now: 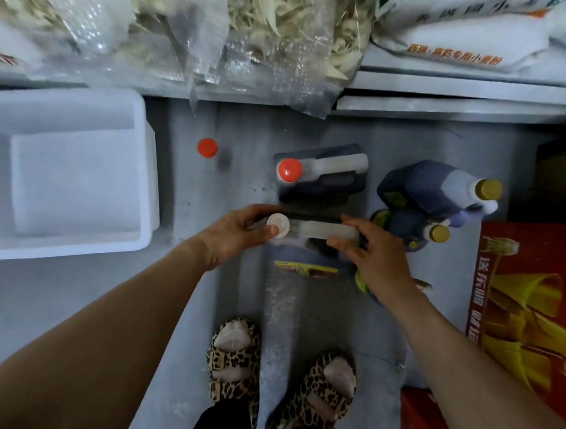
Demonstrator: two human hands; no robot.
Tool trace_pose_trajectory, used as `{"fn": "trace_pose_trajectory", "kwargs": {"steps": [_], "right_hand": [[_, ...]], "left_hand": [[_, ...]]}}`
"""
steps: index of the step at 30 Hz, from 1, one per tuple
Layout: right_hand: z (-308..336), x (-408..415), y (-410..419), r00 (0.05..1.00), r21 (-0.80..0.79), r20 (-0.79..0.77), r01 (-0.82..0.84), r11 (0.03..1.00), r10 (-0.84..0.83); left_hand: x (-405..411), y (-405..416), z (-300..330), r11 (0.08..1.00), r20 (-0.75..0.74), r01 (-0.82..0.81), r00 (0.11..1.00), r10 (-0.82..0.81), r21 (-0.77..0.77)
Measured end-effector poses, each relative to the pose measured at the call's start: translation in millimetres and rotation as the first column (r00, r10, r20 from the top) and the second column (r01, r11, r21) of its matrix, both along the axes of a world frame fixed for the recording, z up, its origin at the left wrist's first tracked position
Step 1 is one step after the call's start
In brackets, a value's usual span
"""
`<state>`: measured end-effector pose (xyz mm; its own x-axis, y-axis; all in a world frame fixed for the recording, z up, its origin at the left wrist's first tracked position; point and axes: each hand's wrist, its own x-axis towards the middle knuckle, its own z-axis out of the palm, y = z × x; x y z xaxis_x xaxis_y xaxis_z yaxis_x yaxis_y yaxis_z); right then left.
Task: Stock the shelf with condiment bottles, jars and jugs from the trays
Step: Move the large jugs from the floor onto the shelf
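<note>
White-capped dark jug (306, 249), left hand (240, 233) fingers curled at its cap, right hand (372, 254) gripping its handle.

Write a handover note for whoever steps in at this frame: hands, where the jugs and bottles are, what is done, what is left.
Left hand pinches the white cap of the dark, white-handled plastic jug on the grey floor; right hand grips its handle.
Behind it stands a dark jug with a red cap; to the right, two dark gold-capped bottles.
White plastic tray on the left holds nothing.
Left: every container is on the floor, not shelved.
</note>
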<state>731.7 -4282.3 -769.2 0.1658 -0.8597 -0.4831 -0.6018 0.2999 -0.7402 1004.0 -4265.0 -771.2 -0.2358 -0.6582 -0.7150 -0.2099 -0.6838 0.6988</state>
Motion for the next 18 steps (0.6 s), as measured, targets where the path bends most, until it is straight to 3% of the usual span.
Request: {"fn": "trace_pose_trajectory", "kwargs": {"steps": [5, 11, 18], "right_hand": [[3, 0, 5, 1.000, 0.056, 0.018, -0.025, 0.998, 0.024], [-12, -23, 1, 0.997, 0.081, 0.074, 0.009, 0.997, -0.015], [-16, -22, 5, 0.994, 0.037, 0.099, 0.038, 0.999, -0.041]], "left_hand": [[-4, 15, 3, 1.000, 0.017, 0.012, 1.000, -0.013, 0.004], [-26, 26, -10, 0.989, -0.104, -0.146, 0.984, 0.141, -0.035], [-38, 36, -14, 0.968, -0.115, -0.239, 0.966, 0.230, -0.073]]}}
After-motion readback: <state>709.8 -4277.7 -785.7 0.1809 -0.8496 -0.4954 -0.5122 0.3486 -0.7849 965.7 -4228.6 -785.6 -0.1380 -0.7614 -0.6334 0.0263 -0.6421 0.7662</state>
